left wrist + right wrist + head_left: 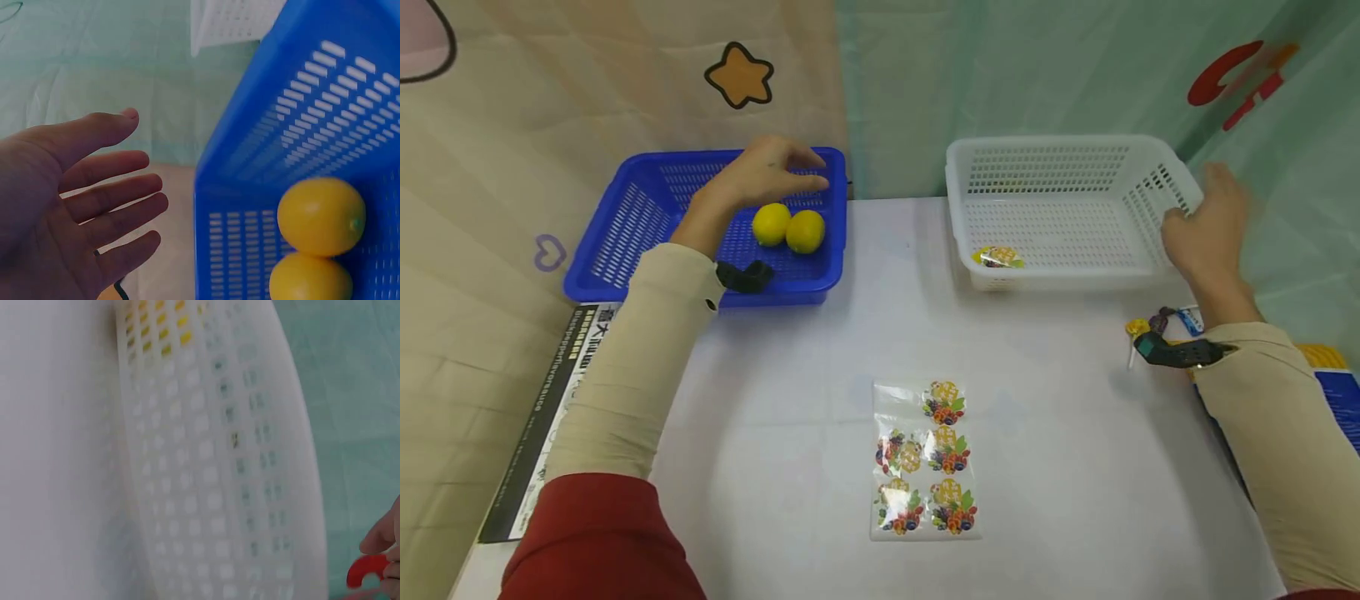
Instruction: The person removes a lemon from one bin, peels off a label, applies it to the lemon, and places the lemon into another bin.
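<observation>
My left hand (767, 171) hovers over the right part of the blue basket (831, 287), fingers spread and nothing in them. Two yellow lemons (806, 232) lie side by side in that basket, just below the hand. In the left wrist view the left hand (94, 200) shows a bare palm beside the basket wall. At the right end of the white basket (1060, 279) is my right hand (1213, 221), blurred, thumb apart from the raised fingers. Only a few fingertips of the right hand (387, 550) show in the right wrist view, apart from the rim.
A small yellow item with a fruit print (998, 257) lies in the white basket's front left corner. A sheet of fruit stickers (925, 462) lies mid-table. Wrapped lollipops (1137, 327) are near the right wrist. A black-and-white box (538, 442) lines the left edge; a curtain (895, 92) hangs behind.
</observation>
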`<state>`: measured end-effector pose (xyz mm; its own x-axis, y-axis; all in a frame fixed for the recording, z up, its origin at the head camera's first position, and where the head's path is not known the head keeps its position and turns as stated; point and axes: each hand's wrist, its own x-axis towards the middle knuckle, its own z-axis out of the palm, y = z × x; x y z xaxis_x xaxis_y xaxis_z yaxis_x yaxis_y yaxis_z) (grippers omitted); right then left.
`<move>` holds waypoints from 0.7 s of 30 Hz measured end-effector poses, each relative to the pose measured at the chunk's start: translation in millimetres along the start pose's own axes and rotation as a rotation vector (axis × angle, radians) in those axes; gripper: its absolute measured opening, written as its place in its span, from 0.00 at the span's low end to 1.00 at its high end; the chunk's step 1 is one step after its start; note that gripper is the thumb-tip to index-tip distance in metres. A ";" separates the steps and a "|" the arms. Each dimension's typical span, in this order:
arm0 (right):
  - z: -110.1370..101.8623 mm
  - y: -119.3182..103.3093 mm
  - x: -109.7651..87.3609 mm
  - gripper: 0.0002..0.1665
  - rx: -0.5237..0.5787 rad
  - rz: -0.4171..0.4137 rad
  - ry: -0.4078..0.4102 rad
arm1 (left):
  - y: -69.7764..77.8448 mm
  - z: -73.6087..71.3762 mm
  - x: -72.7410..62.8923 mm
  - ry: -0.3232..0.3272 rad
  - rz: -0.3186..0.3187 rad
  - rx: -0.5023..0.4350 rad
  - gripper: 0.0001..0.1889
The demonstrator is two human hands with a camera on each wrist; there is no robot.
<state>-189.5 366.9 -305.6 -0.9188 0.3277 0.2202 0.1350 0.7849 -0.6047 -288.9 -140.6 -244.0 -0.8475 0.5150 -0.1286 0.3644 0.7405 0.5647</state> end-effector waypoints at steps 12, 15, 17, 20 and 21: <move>96.1 -129.9 -19.8 0.34 0.151 -0.357 -0.265 | -58.9 -18.2 -2.7 -0.172 -0.241 0.049 0.28; 121.6 -154.3 -29.7 0.34 0.189 -0.372 -0.353 | -64.0 -17.8 -2.8 -0.192 -0.254 0.054 0.28; 137.2 -169.3 -37.6 0.34 0.202 -0.373 -0.426 | -65.3 -17.2 -2.2 -0.211 -0.256 0.061 0.27; 156.4 -187.5 -50.4 0.35 0.212 -0.374 -0.521 | -63.6 -14.8 1.0 -0.244 -0.252 0.056 0.25; 161.7 -192.2 -54.3 0.35 0.216 -0.376 -0.544 | -62.3 -13.6 2.7 -0.255 -0.249 0.056 0.25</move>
<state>-225.5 113.2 -325.0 -0.9517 -0.3002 0.0643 -0.2541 0.6526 -0.7138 -319.1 -191.2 -268.4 -0.7921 0.4018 -0.4596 0.1856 0.8757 0.4457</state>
